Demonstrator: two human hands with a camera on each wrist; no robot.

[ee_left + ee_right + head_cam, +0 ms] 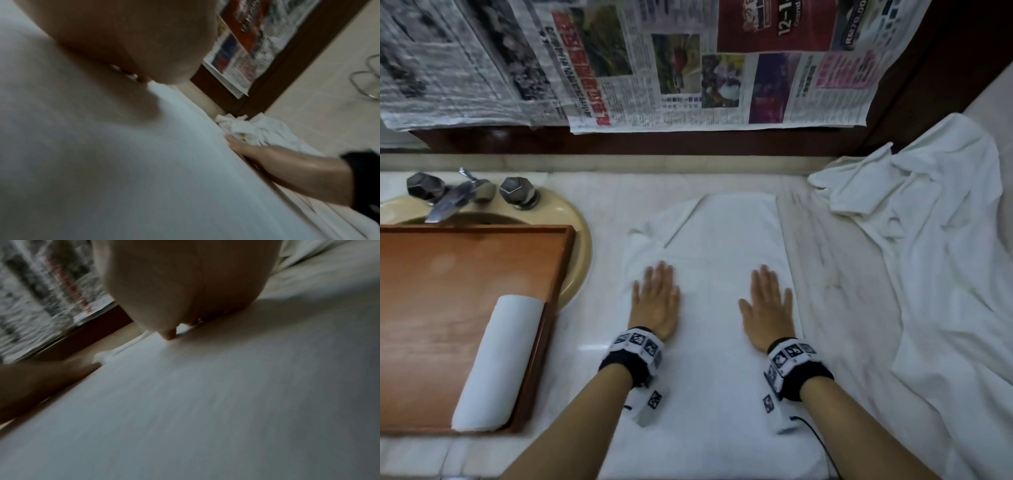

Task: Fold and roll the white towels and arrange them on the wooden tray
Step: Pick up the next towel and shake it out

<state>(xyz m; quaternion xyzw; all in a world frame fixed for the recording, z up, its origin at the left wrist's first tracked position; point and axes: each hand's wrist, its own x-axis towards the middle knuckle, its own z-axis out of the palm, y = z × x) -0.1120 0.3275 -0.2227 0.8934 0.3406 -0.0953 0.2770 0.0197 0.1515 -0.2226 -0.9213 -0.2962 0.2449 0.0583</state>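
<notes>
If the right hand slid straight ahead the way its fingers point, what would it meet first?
The right hand lies flat on the folded towel. Ahead is only more towel, then its far edge, bare counter and probably the dark wooden panel. Depth is unclear.

A white towel (722,246) lies folded flat on the counter; a rolled towel (498,359) rests in the wooden tray (441,274); crumpled towels (928,222) lie at the right.

The hanging newspaper (688,65) shows "12-1" and "Grand" on a red advert; its other print is unreadable.
</notes>
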